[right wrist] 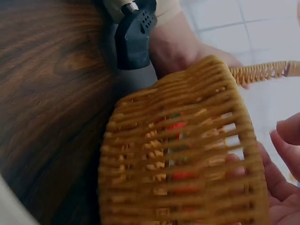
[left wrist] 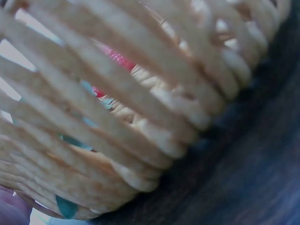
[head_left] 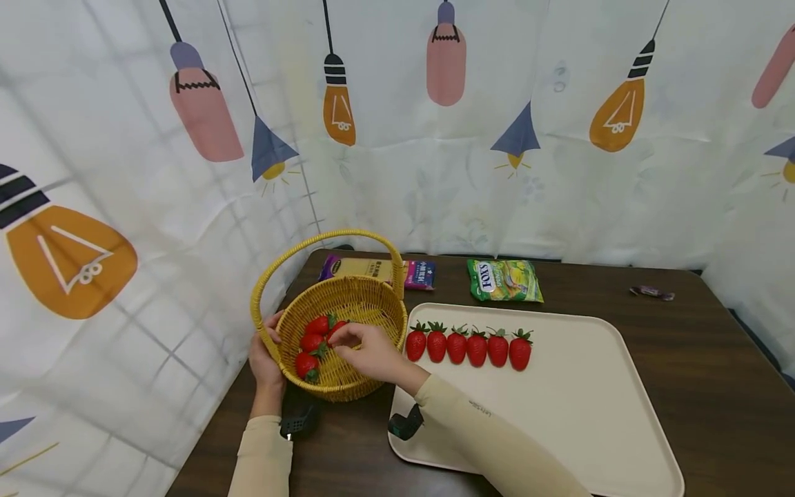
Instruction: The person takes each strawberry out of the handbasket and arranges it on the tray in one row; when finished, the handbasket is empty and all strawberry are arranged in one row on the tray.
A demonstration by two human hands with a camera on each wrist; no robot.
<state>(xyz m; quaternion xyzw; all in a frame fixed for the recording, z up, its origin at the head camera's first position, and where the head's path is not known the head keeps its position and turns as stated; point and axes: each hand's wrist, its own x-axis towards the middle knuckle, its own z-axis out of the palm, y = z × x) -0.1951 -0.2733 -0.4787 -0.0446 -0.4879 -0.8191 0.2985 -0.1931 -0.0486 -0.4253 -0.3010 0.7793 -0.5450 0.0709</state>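
A yellow wicker basket [head_left: 335,394] with a tall arched handle is tipped on the table, its opening toward me. Several red strawberries [head_left: 312,343] with green leaves lie inside. My left hand [head_left: 267,359] grips the basket's left side where the handle joins the rim. Bent fingers of my right hand [head_left: 370,352] reach into the basket, at a strawberry [head_left: 337,330] partly hidden by them; whether they pinch it I cannot tell. Through the weave in the left wrist view a bit of red strawberry [left wrist: 117,57] shows. The right wrist view shows the basket wall [right wrist: 183,150].
A cream tray [head_left: 577,400] lies to the right, with a row of several strawberries [head_left: 477,348] along its upper left. Behind are a green candy bag [head_left: 505,281], a purple-and-yellow packet [head_left: 419,275] and a small wrapped candy [head_left: 651,293]. Printed curtains [head_left: 397,186] enclose the table.
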